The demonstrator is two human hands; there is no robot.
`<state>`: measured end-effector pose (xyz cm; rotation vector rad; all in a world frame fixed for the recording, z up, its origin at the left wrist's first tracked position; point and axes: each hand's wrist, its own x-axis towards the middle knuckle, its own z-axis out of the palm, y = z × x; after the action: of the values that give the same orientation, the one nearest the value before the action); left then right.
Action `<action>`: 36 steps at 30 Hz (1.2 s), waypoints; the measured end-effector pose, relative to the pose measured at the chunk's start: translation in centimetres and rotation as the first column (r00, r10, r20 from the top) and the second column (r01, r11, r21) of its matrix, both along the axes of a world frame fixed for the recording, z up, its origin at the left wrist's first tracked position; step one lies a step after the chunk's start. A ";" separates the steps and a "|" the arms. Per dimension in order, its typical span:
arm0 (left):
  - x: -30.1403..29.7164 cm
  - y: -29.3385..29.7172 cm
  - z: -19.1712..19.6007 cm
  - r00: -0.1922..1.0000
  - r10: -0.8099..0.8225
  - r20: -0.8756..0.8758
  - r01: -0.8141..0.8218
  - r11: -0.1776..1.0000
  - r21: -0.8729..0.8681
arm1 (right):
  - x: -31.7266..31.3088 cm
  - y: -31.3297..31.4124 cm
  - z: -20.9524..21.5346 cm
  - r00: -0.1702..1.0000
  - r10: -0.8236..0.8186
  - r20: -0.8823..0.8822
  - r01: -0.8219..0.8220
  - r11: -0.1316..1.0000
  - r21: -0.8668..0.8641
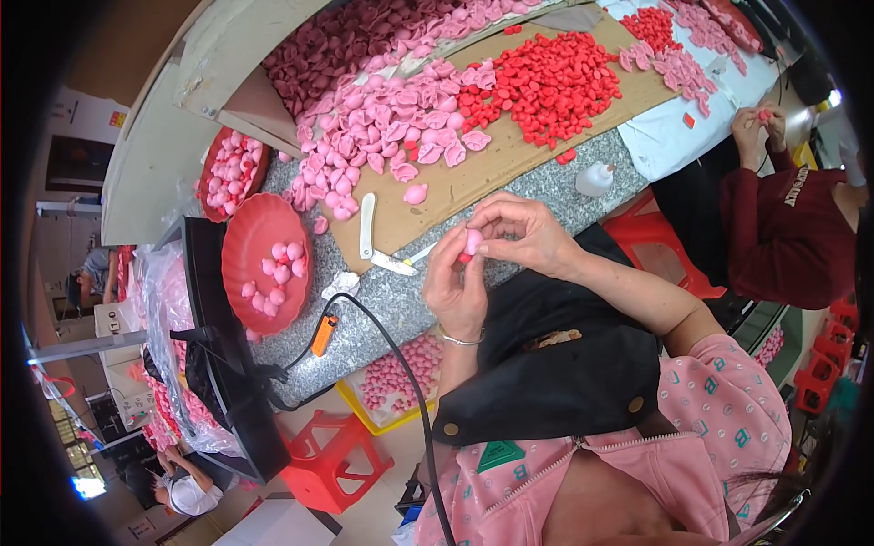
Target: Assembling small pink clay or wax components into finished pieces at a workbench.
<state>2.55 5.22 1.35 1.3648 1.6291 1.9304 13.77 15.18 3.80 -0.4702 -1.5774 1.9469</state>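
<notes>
Over the front edge of the table, my left hand (457, 284) and my right hand (526, 238) meet, both closed around one small rounded pink piece (473, 240) with a red part at its lower end. Thumbs and fingertips of both hands press on it. Just beyond my hands, a cardboard sheet (496, 182) bears a heap of pink shell-like pieces (364, 127) and a heap of red pieces (555, 86). A single pink piece (415, 193) lies apart, near a folding knife with a white handle (367, 227). A scalloped red bowl (235, 289) at left contains several round pink pieces (280, 264).
A white squeeze bottle (595, 179) stands right of my hands. An orange tool (323, 336) lies by a black cable (401, 364) that crosses before me. A yellow tray (364, 414) and a red stool (332, 460) are below. A co-worker (787, 237) sits at right.
</notes>
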 end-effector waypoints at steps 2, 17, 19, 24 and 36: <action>-0.2 0.0 0.0 0.994 -0.044 0.101 0.041 0.999 0.036 | -0.3 -0.2 0.2 1.000 -0.007 0.008 0.007 1.000 0.015; -5.3 -1.8 1.1 0.292 -0.485 0.824 0.229 0.872 0.432 | 9.0 -3.0 -2.6 0.676 -0.733 0.083 0.544 0.571 0.615; -5.3 -1.8 1.2 0.237 -0.506 0.829 0.222 0.859 0.461 | 10.2 -2.2 -2.4 0.612 -0.776 0.153 0.556 0.559 0.615; -5.3 -3.1 1.5 0.206 -0.499 0.841 0.208 0.863 0.461 | 10.3 -0.2 -1.8 0.600 -0.781 0.173 0.556 0.563 0.612; -3.9 -9.0 3.2 0.154 -0.504 0.850 0.159 0.861 0.483 | 9.0 -3.7 0.5 0.619 -0.751 0.231 0.441 0.575 0.689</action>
<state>-1.33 -3.75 4.59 0.2115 0.3312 1.9962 22.75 11.52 4.29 -1.1616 -1.8545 0.7451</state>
